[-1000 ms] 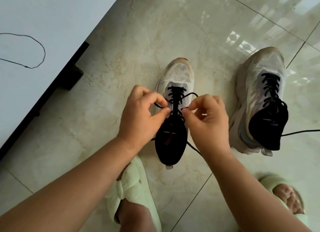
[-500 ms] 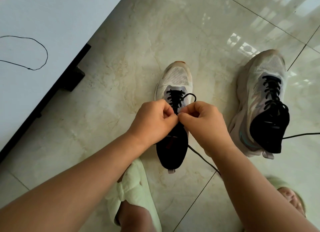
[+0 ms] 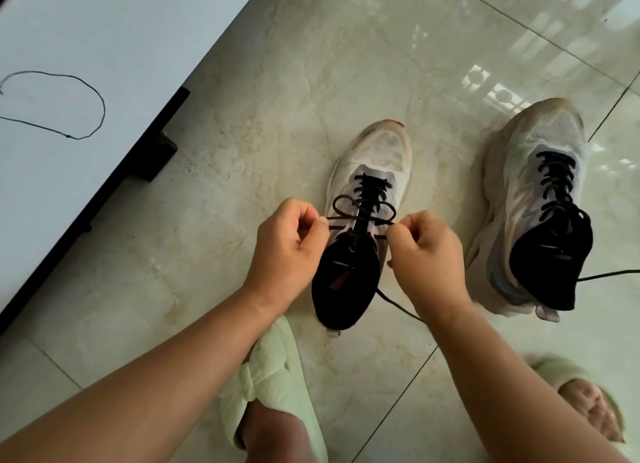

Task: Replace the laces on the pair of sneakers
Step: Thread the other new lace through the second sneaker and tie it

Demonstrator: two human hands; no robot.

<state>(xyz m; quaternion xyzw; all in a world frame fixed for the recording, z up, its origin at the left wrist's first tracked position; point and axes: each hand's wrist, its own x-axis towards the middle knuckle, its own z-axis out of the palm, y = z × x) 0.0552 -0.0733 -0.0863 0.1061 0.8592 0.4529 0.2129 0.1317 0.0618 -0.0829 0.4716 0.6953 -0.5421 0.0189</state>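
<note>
Hands (image 3: 287,251) now apart, black lace (image 3: 363,209) loops over near sneaker (image 3: 372,157).

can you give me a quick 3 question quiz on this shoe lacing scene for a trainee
1. True or false: both hands pinch the black lace of the nearer sneaker.
2. What lies on the white table? A) a thin black lace B) a spare sneaker C) scissors
3. Fill in: the loose lace end of the other sneaker trails away to the ____ edge of the view.

Key
1. True: left hand and right hand each pinch the black lace of the nearer sneaker.
2. A: thin black lace on the white table.
3. Right: loose lace end, other sneaker.
</note>
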